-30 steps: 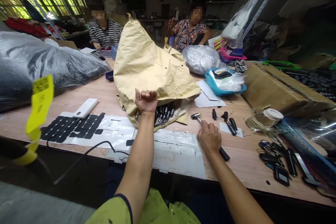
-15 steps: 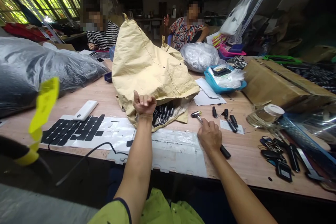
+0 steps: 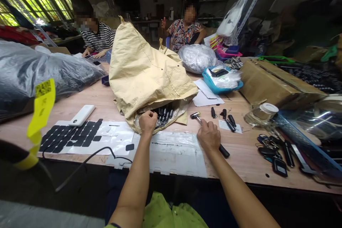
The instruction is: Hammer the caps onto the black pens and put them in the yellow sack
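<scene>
My left hand (image 3: 147, 121) is a closed fist at the open mouth of a big tan paper sack (image 3: 145, 69), right beside the several black pen-like pieces (image 3: 164, 115) that lie in the opening. What the fist holds is hidden. My right hand (image 3: 209, 136) is wrapped round the black handle of a small hammer (image 3: 197, 116), whose metal head rests on the wooden table (image 3: 104, 99). Below both hands lies a white backing sheet (image 3: 176, 151).
Black square pads on white sheets (image 3: 72, 135), a white power bank (image 3: 82, 114) and a black cable (image 3: 88, 160) lie left. Loose black pieces (image 3: 227, 117), a tape roll (image 3: 268, 108), black key fobs (image 3: 275, 149), a cardboard box (image 3: 269, 82) and a blue tray (image 3: 221, 80) stand right. Two people sit across the table.
My left fist has dropped from raised above the sack's mouth down to its opening. My right hand has stayed on the hammer handle. The view has shifted slightly.
</scene>
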